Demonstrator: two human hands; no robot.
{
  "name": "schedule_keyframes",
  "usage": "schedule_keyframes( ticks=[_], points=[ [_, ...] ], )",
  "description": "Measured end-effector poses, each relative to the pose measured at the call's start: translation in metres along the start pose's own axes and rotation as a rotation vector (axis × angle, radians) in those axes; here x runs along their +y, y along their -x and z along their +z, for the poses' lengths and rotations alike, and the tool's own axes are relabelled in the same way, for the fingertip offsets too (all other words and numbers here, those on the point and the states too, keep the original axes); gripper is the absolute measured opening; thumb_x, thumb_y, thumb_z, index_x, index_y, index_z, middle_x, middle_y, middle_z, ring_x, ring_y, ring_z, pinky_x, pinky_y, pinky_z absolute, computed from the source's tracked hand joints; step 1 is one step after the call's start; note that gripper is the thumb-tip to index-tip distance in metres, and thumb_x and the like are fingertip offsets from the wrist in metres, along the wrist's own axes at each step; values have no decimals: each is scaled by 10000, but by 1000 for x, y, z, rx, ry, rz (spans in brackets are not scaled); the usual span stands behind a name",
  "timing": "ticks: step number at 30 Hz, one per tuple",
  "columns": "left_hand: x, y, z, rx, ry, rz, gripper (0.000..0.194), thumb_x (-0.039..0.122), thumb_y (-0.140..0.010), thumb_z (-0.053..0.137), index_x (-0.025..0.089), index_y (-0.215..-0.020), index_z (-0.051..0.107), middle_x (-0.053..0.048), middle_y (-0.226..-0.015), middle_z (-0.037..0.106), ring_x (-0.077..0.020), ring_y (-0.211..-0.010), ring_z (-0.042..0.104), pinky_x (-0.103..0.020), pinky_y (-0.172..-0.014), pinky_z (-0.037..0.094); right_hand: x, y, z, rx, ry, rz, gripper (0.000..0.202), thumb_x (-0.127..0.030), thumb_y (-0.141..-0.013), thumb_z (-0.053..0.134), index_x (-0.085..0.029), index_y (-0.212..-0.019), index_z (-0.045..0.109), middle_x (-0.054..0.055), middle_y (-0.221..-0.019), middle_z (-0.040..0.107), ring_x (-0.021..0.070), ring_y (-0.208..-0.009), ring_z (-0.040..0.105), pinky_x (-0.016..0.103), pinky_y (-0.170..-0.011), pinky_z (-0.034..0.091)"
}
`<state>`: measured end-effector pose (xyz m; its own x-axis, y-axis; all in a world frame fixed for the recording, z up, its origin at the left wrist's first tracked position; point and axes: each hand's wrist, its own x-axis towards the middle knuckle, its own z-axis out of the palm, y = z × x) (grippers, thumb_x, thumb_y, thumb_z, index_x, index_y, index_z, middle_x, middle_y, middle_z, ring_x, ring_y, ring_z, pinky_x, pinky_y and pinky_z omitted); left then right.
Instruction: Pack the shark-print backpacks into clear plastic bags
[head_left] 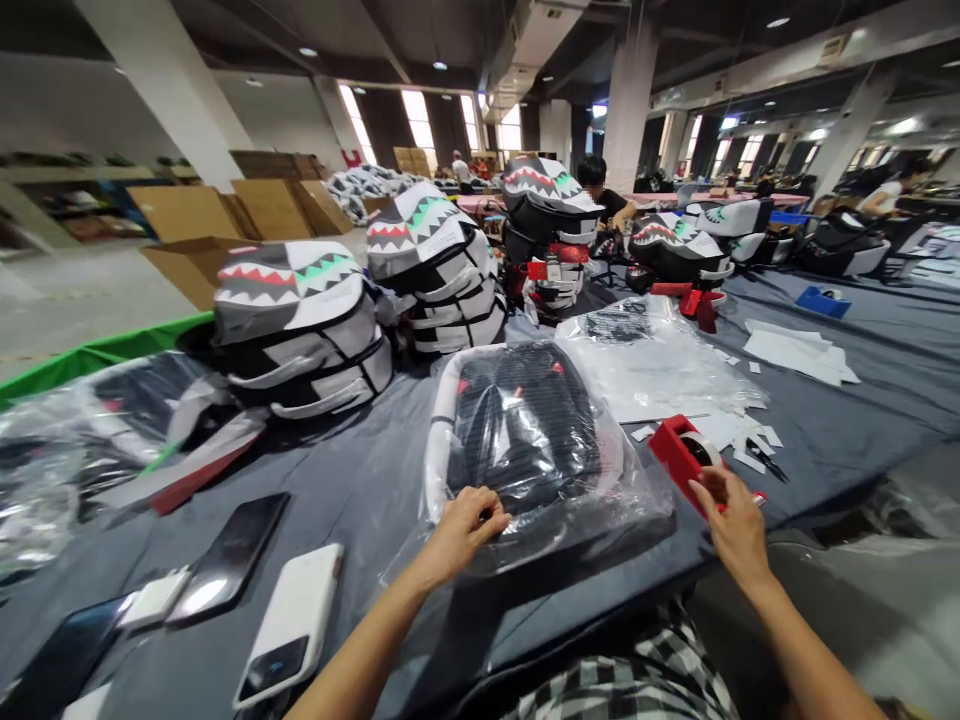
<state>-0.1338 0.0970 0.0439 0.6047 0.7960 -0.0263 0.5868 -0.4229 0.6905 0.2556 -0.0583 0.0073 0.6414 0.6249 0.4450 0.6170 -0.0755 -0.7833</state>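
Note:
A backpack (525, 420) lies back side up inside a clear plastic bag (630, 500) at the centre of the table. My left hand (465, 525) rests on the near edge of that bag, its fingers curled together; what they grip, if anything, is too small to make out. To the right, a red tape dispenser (675, 460) holds a roll of tape. My right hand (731, 515) is at the near side of the dispenser, thumb and forefinger curved towards the roll. Whether tape is between those fingers is unclear.
Stacked shark-mouth backpacks (300, 330) stand behind and left. Flat plastic bags (652, 360), black scissors (765, 458) and paper scraps lie to the right. Phones (232, 555) and a white power bank (292, 625) lie front left. A person (611, 205) sits across the table.

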Motion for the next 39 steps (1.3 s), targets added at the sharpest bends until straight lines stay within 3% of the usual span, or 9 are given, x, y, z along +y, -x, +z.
schedule_keyframes(
  ticks=[3, 6, 14, 22, 24, 27, 31, 34, 39],
  points=[
    [-5, 0, 0, 19, 30, 41, 446, 631, -842, 497, 226, -674, 585, -41, -749, 647, -226, -794, 555, -339, -740, 422, 3, -11, -55, 61, 200, -57, 465, -673, -859, 597, -224, -884, 718, 101, -877, 697, 231, -764, 616, 376, -769, 496],
    [-14, -4, 0, 14, 40, 47, 574, 777, -795, 473, 233, -666, 604, -40, -729, 646, -229, -760, 573, -331, -716, 451, 14, -27, -85, -59, 191, 137, 519, -732, -726, 654, -218, -724, 725, 92, -766, 706, 249, -725, 620, 402, -753, 502],
    [-24, -10, 1, 28, 4, 70, 726, 928, -704, 424, 237, -619, 628, -46, -695, 665, -227, -726, 604, -307, -676, 490, 20, -48, -67, -265, 103, 244, 454, -633, -669, 693, -185, -612, 735, 53, -622, 707, 204, -612, 619, 310, -610, 471],
    [-16, -6, -2, 27, 1, 67, 724, 927, -708, 423, 233, -618, 608, -45, -686, 653, -221, -710, 600, -298, -663, 492, 6, -9, -98, -87, 89, 231, 365, -593, -734, 660, -238, -679, 599, 13, -609, 610, 179, -587, 540, 293, -577, 410],
    [-16, -6, -3, 23, 7, 68, 701, 906, -725, 436, 234, -624, 608, -39, -683, 646, -215, -703, 590, -292, -654, 487, 8, 16, -91, -33, -125, 398, 440, -648, -670, 708, -242, -669, 538, -13, -552, 537, 148, -501, 460, 254, -476, 339],
    [-13, -5, -4, 28, 10, 54, 662, 863, -754, 449, 231, -639, 607, -37, -690, 640, -213, -718, 578, -295, -670, 480, -2, 56, -51, -65, -499, 612, 593, -723, -550, 767, -251, -648, 421, -58, -543, 402, 91, -456, 304, 198, -398, 196],
    [-3, -1, -5, 9, 24, 56, 536, 728, -809, 478, 225, -655, 582, -39, -712, 622, -211, -752, 550, -313, -716, 458, -51, 86, 0, -541, -777, 700, 562, -713, -713, 734, -242, -727, 427, -92, -583, 314, 63, -463, 177, 184, -393, 138],
    [2, 0, -5, -6, 33, 34, 437, 613, -846, 479, 220, -681, 577, -36, -748, 611, -205, -787, 532, -312, -736, 427, -97, 60, 14, -822, -722, 404, 508, -682, -854, 644, -232, -747, 436, -89, -586, 328, 71, -480, 224, 201, -436, 206],
    [1, -1, -4, 5, 32, -16, 324, 499, -865, 519, 209, -746, 604, -24, -795, 593, -196, -830, 521, -302, -750, 397, -155, -18, 57, -1127, -265, -519, 367, -508, -966, 593, -203, -764, 558, -26, -710, 533, 118, -644, 448, 243, -598, 339]
  ],
)
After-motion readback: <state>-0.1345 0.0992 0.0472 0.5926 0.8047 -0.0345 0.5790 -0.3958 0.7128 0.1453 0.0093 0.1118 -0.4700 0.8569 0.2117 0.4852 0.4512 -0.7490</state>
